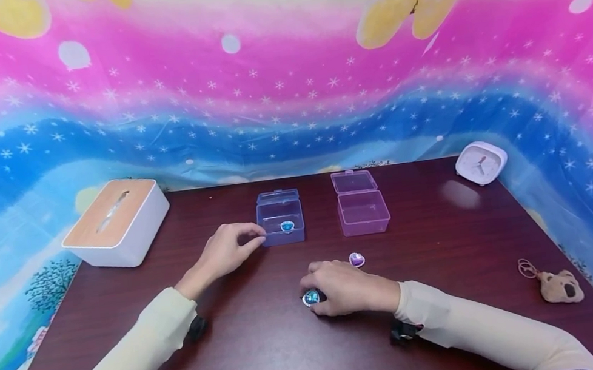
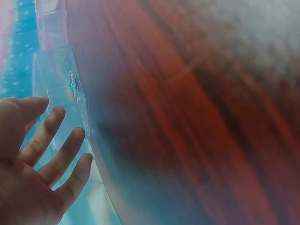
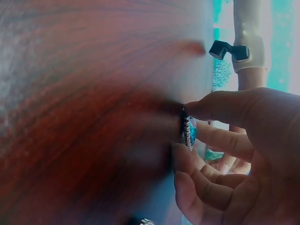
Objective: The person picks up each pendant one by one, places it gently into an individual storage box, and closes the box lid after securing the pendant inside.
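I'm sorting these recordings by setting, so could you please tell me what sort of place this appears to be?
Probably an indoor tabletop recording corner: a dark wood-grain table, a cartoon-printed backdrop around its far side and edges, and a small white clock near the far edge.

Tissue box [image 1: 119,223] at left, white clock [image 1: 481,162], plush keychain [image 1: 559,287] at right, snowflake-patterned backdrop [image 1: 287,103]
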`<action>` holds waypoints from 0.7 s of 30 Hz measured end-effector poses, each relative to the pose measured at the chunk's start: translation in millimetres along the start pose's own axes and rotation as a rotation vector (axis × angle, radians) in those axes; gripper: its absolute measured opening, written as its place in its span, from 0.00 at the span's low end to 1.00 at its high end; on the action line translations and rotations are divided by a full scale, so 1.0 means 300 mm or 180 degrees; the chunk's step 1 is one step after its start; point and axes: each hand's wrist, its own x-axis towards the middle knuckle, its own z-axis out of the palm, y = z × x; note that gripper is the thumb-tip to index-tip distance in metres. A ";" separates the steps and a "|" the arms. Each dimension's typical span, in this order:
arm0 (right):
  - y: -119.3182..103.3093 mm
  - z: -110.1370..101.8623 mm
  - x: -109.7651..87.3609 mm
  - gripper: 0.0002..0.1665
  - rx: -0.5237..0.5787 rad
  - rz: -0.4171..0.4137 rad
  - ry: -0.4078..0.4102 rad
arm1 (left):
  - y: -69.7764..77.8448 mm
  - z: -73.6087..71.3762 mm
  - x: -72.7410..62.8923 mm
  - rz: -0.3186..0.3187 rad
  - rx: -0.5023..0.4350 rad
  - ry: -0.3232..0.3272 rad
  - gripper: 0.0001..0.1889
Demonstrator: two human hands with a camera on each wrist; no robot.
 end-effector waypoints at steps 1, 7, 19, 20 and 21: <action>0.000 -0.001 0.000 0.15 -0.0003 -0.0011 -0.0002 | 0.000 0.000 0.000 -0.0001 -0.0001 -0.0002 0.07; -0.006 -0.012 0.001 0.18 0.0021 0.0030 -0.0143 | 0.002 -0.002 -0.003 -0.0009 0.0017 -0.0017 0.08; -0.031 -0.028 0.001 0.16 -0.0121 0.0260 -0.0191 | 0.003 -0.002 0.000 -0.0015 0.0002 -0.0019 0.08; -0.032 -0.027 -0.001 0.18 -0.0140 0.0272 -0.0169 | 0.003 -0.002 0.000 -0.0014 0.0000 -0.0021 0.08; -0.034 -0.024 -0.002 0.19 -0.0165 0.0286 -0.0148 | 0.003 -0.002 0.000 -0.0013 -0.0003 -0.0021 0.08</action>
